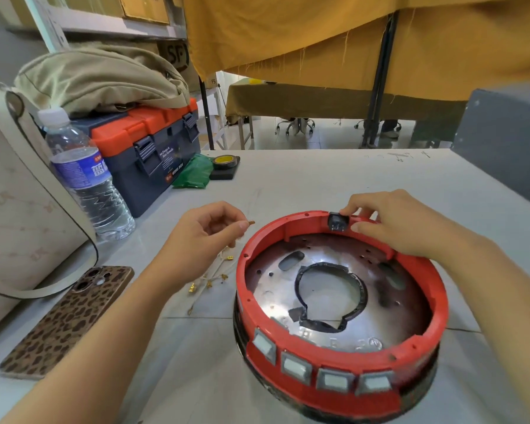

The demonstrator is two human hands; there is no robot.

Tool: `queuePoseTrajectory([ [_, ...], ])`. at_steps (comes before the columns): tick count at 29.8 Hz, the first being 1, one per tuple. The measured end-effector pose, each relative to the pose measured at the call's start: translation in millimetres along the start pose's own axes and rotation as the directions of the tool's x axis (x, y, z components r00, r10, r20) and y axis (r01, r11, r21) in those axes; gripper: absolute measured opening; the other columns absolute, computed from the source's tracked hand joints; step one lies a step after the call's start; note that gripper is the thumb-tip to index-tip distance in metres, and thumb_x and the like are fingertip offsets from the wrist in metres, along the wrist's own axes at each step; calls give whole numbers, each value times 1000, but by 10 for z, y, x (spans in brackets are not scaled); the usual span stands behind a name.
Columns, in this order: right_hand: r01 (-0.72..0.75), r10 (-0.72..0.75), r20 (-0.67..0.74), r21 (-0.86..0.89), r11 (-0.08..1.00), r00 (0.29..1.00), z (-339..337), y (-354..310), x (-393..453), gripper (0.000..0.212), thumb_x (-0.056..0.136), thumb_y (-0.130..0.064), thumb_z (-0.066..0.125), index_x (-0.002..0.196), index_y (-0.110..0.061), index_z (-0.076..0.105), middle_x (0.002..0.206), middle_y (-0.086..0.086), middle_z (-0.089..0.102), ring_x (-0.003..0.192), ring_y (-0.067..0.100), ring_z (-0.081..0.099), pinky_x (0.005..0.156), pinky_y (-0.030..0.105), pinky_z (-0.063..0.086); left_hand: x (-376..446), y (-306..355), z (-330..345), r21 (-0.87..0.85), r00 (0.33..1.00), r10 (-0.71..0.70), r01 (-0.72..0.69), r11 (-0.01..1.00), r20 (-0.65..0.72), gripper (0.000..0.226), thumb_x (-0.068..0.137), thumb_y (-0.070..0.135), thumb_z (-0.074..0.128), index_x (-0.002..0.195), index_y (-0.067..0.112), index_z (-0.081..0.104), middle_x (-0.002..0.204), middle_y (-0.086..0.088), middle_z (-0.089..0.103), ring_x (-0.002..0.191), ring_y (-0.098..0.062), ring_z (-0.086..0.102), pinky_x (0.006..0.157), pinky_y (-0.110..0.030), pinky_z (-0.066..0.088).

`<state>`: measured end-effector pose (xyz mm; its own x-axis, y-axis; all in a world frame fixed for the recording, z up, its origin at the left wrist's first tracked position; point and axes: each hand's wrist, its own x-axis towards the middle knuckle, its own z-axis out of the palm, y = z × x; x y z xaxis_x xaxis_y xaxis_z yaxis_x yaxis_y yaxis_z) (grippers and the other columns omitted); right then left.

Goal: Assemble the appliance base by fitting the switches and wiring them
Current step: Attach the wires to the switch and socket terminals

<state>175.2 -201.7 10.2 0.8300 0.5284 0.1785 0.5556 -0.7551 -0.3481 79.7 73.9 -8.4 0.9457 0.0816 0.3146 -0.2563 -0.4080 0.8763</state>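
A round red appliance base (pixel 429 276) with a shiny metal floor sits on the table in front of me. Several square switch openings (pixel 297 367) line its near wall. A black socket (pixel 337 222) sits in a slot on the far rim. My right hand (pixel 392 224) pinches that socket, fingers over the rim. My left hand (pixel 202 231), left of the base, pinches a brass terminal (pixel 251 223) on a thin pale wire. More loose wires with brass terminals (pixel 210 281) lie on the table under that hand.
A leopard-print phone (pixel 68 319) lies at near left beside a cream bag (pixel 10 215). A water bottle (pixel 83 175) and an orange-and-blue toolbox (pixel 147 148) stand behind. Green bag (pixel 193 174), tape roll (pixel 224 162), grey box (pixel 508 139) at far right.
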Motion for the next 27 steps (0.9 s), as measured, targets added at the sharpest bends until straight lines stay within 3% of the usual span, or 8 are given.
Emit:
queuePoseTrajectory([
  [3,-33,32,-22,-48,998,999,-21,-33,-79,16,91,-28,58,104,-36,62,97,1,64,87,20,53,83,40,48,17,148,61,39,998,20,-22,999,51,12,87,14,63,78,20,66,63,7,63,57,-3,53,56,-13,45],
  [7,-66,55,-71,-155,986,996,-8,-93,-156,16,93,-30,52,106,-36,58,98,3,62,91,26,56,74,36,48,45,335,171,49,985,32,-41,998,171,7,90,13,61,83,14,64,64,0,68,52,-9,52,52,-15,44],
  [11,-94,80,-95,-156,983,992,-25,-158,-238,16,92,-25,53,106,-30,59,96,6,61,89,29,57,73,37,49,101,493,317,187,953,62,-121,975,295,6,92,19,58,87,18,61,68,0,71,48,-6,48,51,-12,40],
  [15,-162,128,-171,-201,966,977,-15,-164,-325,16,90,-18,51,103,-22,60,76,1,47,82,32,53,61,33,38,177,581,487,264,932,60,-163,951,359,5,92,20,58,87,20,59,67,5,71,48,-8,47,50,-19,42],
  [17,-189,152,-183,-207,960,971,-24,-164,-369,16,88,-17,51,101,-19,60,70,-1,39,78,31,50,58,33,35,214,605,579,279,923,54,-170,945,382,3,92,19,58,89,18,59,67,6,72,46,-5,46,48,-16,40],
  [20,-186,159,-164,-162,969,974,-53,-168,-423,15,87,-20,54,101,-19,61,77,2,46,83,32,54,61,33,40,260,631,706,290,911,46,-178,940,410,6,92,17,59,91,12,61,67,4,73,44,-1,46,48,-9,37],
  [27,-214,210,-89,-40,976,974,-143,-102,-379,18,88,-42,57,89,-25,64,87,1,62,84,22,59,73,34,50,337,633,858,338,925,7,-146,930,381,10,89,17,62,82,15,69,69,6,66,55,2,54,55,-7,41],
])
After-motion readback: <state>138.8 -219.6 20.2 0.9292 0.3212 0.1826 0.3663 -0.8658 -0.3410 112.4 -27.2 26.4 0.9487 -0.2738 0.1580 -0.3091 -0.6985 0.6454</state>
